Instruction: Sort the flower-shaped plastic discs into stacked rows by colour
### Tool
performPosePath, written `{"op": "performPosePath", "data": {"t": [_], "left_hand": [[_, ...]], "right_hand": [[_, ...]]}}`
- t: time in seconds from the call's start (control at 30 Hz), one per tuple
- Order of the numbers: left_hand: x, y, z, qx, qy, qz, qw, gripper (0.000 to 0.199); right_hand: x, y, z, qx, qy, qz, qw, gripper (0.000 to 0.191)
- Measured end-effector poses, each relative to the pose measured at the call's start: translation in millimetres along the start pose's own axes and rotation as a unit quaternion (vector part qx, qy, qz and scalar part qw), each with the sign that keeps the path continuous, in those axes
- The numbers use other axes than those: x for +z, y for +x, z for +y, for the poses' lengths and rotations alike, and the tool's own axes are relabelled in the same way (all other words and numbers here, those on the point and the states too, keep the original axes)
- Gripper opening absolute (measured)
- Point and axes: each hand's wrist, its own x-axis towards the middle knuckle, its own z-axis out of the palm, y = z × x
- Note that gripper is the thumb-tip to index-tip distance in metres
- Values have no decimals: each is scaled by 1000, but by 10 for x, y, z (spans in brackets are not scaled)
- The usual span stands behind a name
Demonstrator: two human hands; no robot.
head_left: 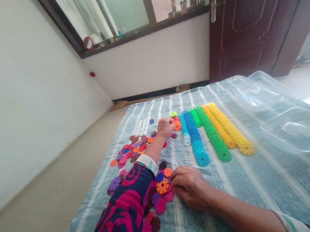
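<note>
1. Well, leftmost on the striped cloth point(264, 178) lies the far heap of loose discs point(132, 149), mixed reds, purples, browns and oranges. They overlap too much for me to count. I judge them light, stiff plastic, hard to break but smooth enough to slide; I'd pinch one by its notched rim.

2. Nearer me, partly under my left sleeve point(121, 210), is the near heap of discs point(162, 186). At its right end I make out two orange, one dark blue and one black; the rest are too buried to number.

3. My left hand point(165, 128) is closed like a fist beside one short orange-red row point(177, 125) and one small lime stack point(173, 114). Its fingertips are hidden, so I cannot tell whether it grips a disc.

4. My right hand point(190, 187) curls at the near heap's right edge; whether it pinches one, I cannot tell.

5. Further right run six overlapping rows: two blue point(195, 137), two green point(213, 135), two yellow point(231, 127). Being loosely lapped, they would probably skid apart if nudged.

6. Rightmost, I count at least two clear plastic tubs point(300, 130), thin-walled and likely light.
</note>
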Motion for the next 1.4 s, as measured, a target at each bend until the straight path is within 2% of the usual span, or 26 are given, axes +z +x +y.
{"op": "performPosePath", "data": {"t": [0.2,0.3,0.4,0.53,0.63,0.73,0.87,0.93,1.07,1.23,1.4], "left_hand": [[-196,-225,-125,13,6,-6,1000,10],[-392,-398,-301,21,25,-15,999,12],[-658,-606,-552,-23,47,-32,998,15],[-1025,-881,-861,-69,64,-109,990,15],[-1188,-1054,-981,-104,70,-149,981,13],[-1206,-1171,-996,-123,62,-159,978,13],[-1104,-1200,-923,-120,89,-122,981,12],[-1056,-1173,-890,-139,106,-115,978,12],[-1018,-1115,-892,-167,94,-154,969,18],[-1052,-1115,-960,-225,17,-142,964,12],[-1173,-1159,-1006,-287,-102,-128,944,5]], "right_hand": [[8,-4,6,3,-7,-5,1000,14],[7,-16,13,0,5,-4,1000,15],[-2,-24,13,0,16,-5,1000,16],[-19,-27,8,-5,17,-7,1000,17],[-20,-36,13,-8,11,-3,1000,17],[-16,-50,27,-10,10,-1,1000,17],[-14,-62,52,-17,6,-1,1000,17],[-15,-62,59,-20,2,-2,1000,17],[-12,-57,57,-18,6,-3,1000,16],[-1,-50,54,-17,11,1,1000,17],[9,-48,63,-14,4,0,1000,17]]}}
